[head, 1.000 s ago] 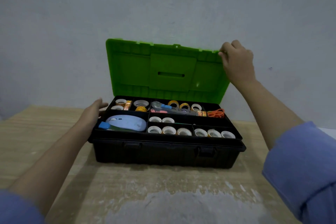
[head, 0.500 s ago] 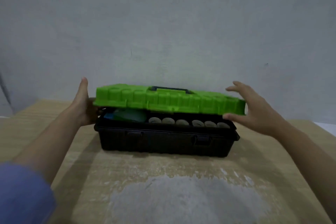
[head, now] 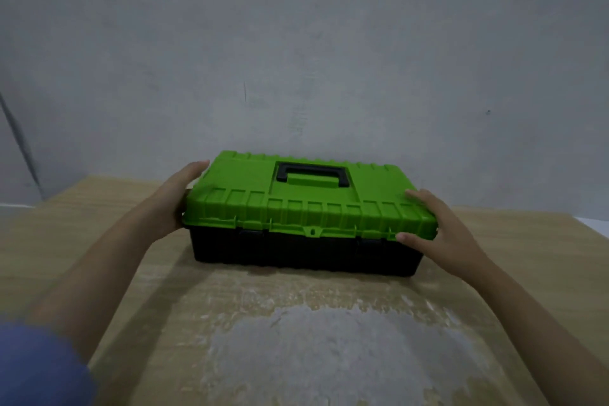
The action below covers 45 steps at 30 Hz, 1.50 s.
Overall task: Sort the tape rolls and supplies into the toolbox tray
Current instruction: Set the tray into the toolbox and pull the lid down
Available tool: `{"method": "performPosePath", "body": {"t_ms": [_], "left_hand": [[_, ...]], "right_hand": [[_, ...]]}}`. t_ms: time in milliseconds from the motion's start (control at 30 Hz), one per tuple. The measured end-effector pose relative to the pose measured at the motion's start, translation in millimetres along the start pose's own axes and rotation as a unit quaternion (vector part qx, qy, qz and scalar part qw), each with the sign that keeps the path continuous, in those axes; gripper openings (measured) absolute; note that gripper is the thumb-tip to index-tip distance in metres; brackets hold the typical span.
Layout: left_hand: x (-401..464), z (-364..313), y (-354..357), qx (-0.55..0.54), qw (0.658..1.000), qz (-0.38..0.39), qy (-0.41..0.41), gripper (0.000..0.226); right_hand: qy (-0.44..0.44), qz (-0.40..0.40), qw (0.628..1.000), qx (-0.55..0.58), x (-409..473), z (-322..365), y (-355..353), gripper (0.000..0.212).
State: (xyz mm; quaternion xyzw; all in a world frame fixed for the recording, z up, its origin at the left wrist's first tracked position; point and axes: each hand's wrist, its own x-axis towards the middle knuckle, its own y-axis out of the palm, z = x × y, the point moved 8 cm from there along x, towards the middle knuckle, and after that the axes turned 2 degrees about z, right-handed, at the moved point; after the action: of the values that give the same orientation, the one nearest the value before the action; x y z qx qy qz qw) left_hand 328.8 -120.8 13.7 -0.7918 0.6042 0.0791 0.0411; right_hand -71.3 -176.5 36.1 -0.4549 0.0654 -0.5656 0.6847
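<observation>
Head view: lid (head: 296, 198), upright a second ago, now down flat on toolbox (head: 303, 249); tray and tape rolls hidden inside. Judgement: sorting done, latches (head: 371, 242) likely next. Toolbox on bench (head: 99, 208), near wall. Left hand (head: 178, 198) flat against lid's left end, fingers extended. Right hand (head: 435, 231) spread over lid's right front corner, thumb on front edge. Neither clenched; both pressing, not gripping.

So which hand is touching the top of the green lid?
The right hand: its fingers lie flat on top of the green lid at the near right corner. The left hand only presses against the lid's left end.
</observation>
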Motion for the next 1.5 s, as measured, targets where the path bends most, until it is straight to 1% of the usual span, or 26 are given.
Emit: {"method": "performPosePath", "body": {"t_ms": [33,67,100,167,233,300,333,400,567,633,733,1067,1167,1267,1300,1367,1433,1500], "left_hand": [[-2,-2,-1,0.032,0.998,-0.009,0.059,0.067],[-9,-5,-2,0.088,0.988,-0.018,0.126,0.083],[-19,-9,0,0.15,0.97,-0.023,0.189,0.093],[-36,-12,5,0.246,0.929,-0.018,0.275,0.092],[-45,-12,9,0.306,0.902,0.002,0.304,0.097],[-41,-13,8,0.347,0.885,0.001,0.311,0.092],[-39,-14,7,0.355,0.881,-0.007,0.311,0.089],[-35,-15,4,0.355,0.883,-0.013,0.308,0.086],[-28,-15,6,0.323,0.892,0.005,0.315,0.083],[-22,-15,6,0.32,0.895,0.01,0.311,0.082],[-13,-17,4,0.314,0.898,0.013,0.309,0.081],[11,-21,0,0.287,0.906,0.01,0.311,0.081],[10,-20,3,0.293,0.904,0.007,0.31,0.08],[9,-18,0,0.329,0.895,-0.023,0.3,0.076],[10,-18,-1,0.364,0.885,-0.04,0.289,0.077],[10,-17,-1,0.468,0.843,-0.082,0.252,0.086],[1,-19,5,0.568,0.788,-0.13,0.201,0.089],[-15,-22,18,0.655,0.719,-0.167,0.162,0.086]], "right_hand": [[-0.009,-0.014,1.0,0.017,-4,1,3,0.09],[-0.022,-0.023,0.999,0.024,-9,4,8,0.091],[-0.032,-0.027,0.999,0.019,-12,6,13,0.094],[-0.04,-0.041,0.998,0.008,-16,6,17,0.094],[-0.041,-0.055,0.998,0.01,-15,6,17,0.088],[-0.04,-0.064,0.997,0.015,-13,5,17,0.081],[-0.042,-0.066,0.997,0.018,-13,6,17,0.079],[-0.046,-0.065,0.997,0.021,-13,6,18,0.078],[-0.056,-0.067,0.996,0.008,-1,0,17,0.079],[-0.05,-0.068,0.996,0.008,4,-2,19,0.081],[-0.048,-0.068,0.996,0.006,13,-4,25,0.075],[-0.033,-0.09,0.995,0.003,30,-14,32,0.078],[-0.014,-0.081,0.997,-0.007,30,-14,33,0.078],[0.004,-0.072,0.996,-0.054,26,-12,31,0.076],[0.004,-0.068,0.994,-0.089,26,-9,28,0.075],[0.01,-0.048,0.982,-0.181,23,-2,22,0.071],[0.026,-0.033,0.965,-0.261,20,8,18,0.07],[0.053,-0.024,0.953,-0.298,18,15,16,0.067]]}}
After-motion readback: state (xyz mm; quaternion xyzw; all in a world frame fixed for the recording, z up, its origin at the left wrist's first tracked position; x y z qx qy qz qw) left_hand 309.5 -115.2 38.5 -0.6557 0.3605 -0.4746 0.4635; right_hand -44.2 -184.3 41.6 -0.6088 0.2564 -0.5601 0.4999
